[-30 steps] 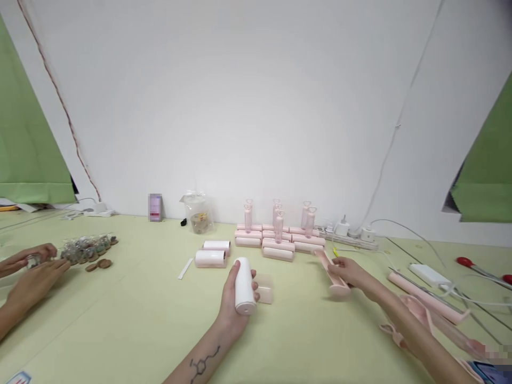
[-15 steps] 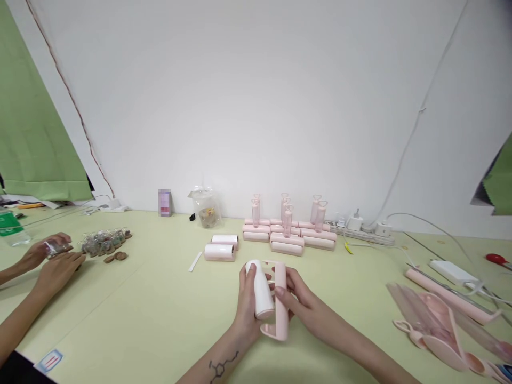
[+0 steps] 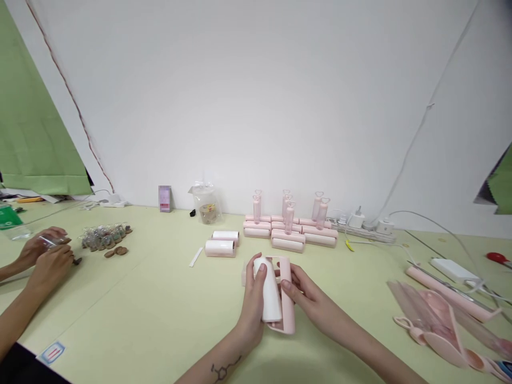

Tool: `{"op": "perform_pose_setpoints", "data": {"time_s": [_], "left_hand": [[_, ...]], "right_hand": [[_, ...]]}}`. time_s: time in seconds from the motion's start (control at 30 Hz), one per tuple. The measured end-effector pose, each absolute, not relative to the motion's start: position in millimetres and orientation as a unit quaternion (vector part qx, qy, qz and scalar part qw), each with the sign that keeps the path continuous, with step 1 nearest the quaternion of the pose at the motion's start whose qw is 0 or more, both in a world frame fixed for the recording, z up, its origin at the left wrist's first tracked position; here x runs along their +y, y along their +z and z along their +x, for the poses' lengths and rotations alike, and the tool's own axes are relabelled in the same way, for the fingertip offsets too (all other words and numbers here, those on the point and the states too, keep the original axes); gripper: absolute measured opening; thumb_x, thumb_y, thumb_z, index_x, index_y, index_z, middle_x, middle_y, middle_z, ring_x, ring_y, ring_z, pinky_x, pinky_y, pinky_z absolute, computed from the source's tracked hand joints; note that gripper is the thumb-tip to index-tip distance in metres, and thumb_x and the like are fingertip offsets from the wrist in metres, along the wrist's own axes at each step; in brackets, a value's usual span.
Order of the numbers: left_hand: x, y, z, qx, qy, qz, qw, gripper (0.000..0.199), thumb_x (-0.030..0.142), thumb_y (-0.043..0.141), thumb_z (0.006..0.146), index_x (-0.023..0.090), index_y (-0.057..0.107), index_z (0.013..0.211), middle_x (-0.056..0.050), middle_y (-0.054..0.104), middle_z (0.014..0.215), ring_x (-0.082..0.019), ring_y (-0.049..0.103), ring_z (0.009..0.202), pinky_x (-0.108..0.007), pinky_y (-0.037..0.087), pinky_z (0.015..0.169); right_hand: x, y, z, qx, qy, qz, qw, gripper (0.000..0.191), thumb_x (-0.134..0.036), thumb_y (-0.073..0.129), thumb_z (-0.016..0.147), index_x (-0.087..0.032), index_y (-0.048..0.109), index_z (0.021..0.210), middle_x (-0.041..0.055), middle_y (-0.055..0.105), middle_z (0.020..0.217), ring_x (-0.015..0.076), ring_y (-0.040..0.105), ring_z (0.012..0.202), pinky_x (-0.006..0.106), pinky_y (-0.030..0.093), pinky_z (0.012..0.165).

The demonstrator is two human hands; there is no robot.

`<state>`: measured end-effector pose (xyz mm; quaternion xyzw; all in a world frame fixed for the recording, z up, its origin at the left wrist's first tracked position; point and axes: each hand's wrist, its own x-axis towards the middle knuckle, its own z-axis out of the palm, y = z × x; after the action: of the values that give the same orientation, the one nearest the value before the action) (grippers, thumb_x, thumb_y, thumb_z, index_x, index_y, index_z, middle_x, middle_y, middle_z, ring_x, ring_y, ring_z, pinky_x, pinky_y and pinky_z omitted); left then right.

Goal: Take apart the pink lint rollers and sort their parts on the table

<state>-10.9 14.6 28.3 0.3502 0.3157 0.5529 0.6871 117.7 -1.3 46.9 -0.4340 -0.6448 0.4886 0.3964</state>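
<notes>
My left hand (image 3: 253, 293) is wrapped round a white roll (image 3: 269, 290), thumb on its front. The roll lies partly inside a pink holder (image 3: 287, 298), between its end caps. Gripping the holder's long side from the right is my right hand (image 3: 302, 288), thumb in front. A small pale, see-through piece (image 3: 244, 274) shows just behind my left hand. Beyond are two white rolls (image 3: 220, 248) lying side by side and a white strip (image 3: 196, 257). Several pink roller units (image 3: 288, 242) with upright heart-topped handles (image 3: 289, 217) stand by the wall.
Clear pink parts (image 3: 444, 333) and a long pink-and-metal piece (image 3: 452, 293) lie at the right, near a white adapter (image 3: 456, 270) and cables. A power strip (image 3: 370, 234) runs along the wall. At the left, another person's hands (image 3: 52, 256) work beside small trinkets (image 3: 104, 237).
The white roll has moved closer to the pink holder and now sits partly between its end caps. Both my hands have shifted slightly right. The pale piece behind my left hand has come into view.
</notes>
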Motion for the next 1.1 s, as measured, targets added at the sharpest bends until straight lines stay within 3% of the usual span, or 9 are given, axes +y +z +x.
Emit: {"op": "perform_pose_setpoints", "data": {"time_s": [0.13,0.37,0.43,0.57,0.67,0.8,0.97,1.1], "left_hand": [[8.9,30.8,-12.3,0.324,0.536,0.395,0.672,0.052,0.041,0.055,0.077,0.029,0.031,0.121,-0.006,0.057,0.105,-0.021,0.060,0.087,-0.028,0.047,0.070],[11.8,40.4,-23.2,0.269,0.460,0.484,0.694,0.090,0.021,0.071,0.063,0.024,0.010,0.130,-0.010,0.057,0.107,-0.023,0.057,0.093,-0.033,0.044,0.078],[16.0,37.4,-31.9,0.297,0.418,0.547,0.662,0.095,0.020,0.073,0.058,0.024,0.014,0.132,-0.009,0.057,0.106,-0.025,0.056,0.094,-0.035,0.042,0.080],[20.2,28.4,-46.8,0.342,0.334,0.674,0.564,0.075,0.029,0.073,0.055,0.022,0.041,0.122,-0.007,0.057,0.102,-0.027,0.052,0.094,-0.034,0.041,0.078],[19.3,28.6,-49.3,0.329,0.237,0.752,0.520,0.075,0.031,0.073,0.051,0.024,0.042,0.119,-0.002,0.057,0.097,-0.023,0.052,0.085,-0.029,0.042,0.068],[15.6,36.0,-46.9,0.313,0.116,0.824,0.457,0.069,0.030,0.072,0.049,0.030,0.044,0.113,0.003,0.057,0.100,-0.021,0.054,0.085,-0.024,0.041,0.062],[7.9,45.0,-40.7,0.286,0.030,0.868,0.406,0.063,0.030,0.067,0.055,0.033,0.041,0.113,0.003,0.059,0.099,-0.021,0.059,0.078,-0.021,0.037,0.050],[-1.3,56.4,-35.5,0.236,0.012,0.897,0.373,0.049,0.040,0.054,0.070,0.030,0.040,0.115,0.002,0.062,0.094,-0.019,0.059,0.071,-0.022,0.036,0.048]], "right_hand": [[0.6,44.3,119.8,-0.658,0.482,-0.428,0.390,0.042,-0.046,0.037,0.086,-0.025,0.034,0.121,0.0050,0.052,0.110,0.0178,0.051,0.098,0.033,0.041,0.086],[4.7,52.5,135.8,-0.732,0.341,-0.489,0.329,0.031,-0.046,0.039,0.084,-0.028,0.045,0.109,0.0029,0.052,0.099,0.0168,0.054,0.081,0.031,0.046,0.074],[5.1,60.2,144.0,-0.746,0.298,-0.506,0.313,0.028,-0.045,0.041,0.083,-0.029,0.048,0.105,0.0020,0.055,0.095,0.0173,0.055,0.079,0.029,0.046,0.069],[2.0,77.6,153.7,-0.797,0.229,-0.509,0.231,0.019,-0.041,0.046,0.080,-0.028,0.056,0.090,0.0000,0.060,0.079,0.0169,0.055,0.068,0.025,0.041,0.055],[-6.1,87.3,149.3,-0.843,0.149,-0.499,0.134,0.013,-0.035,0.053,0.072,-0.023,0.057,0.075,0.0001,0.060,0.071,0.0161,0.053,0.061,0.025,0.036,0.052],[-19.3,88.9,137.5,-0.859,0.112,-0.499,0.026,0.024,-0.039,0.061,0.057,-0.020,0.056,0.071,0.0012,0.059,0.067,0.0169,0.051,0.056,0.025,0.031,0.049],[-34.9,79.4,138.2,-0.857,0.171,-0.486,0.025,0.010,-0.020,0.048,0.063,-0.020,0.052,0.072,0.0013,0.059,0.071,0.0153,0.052,0.059,0.022,0.031,0.049],[-44.7,75.4,146.2,-0.839,0.211,-0.501,0.018,0.008,-0.015,0.043,0.066,-0.020,0.049,0.068,-0.0002,0.058,0.068,0.0130,0.050,0.056,0.020,0.029,0.045]]}}
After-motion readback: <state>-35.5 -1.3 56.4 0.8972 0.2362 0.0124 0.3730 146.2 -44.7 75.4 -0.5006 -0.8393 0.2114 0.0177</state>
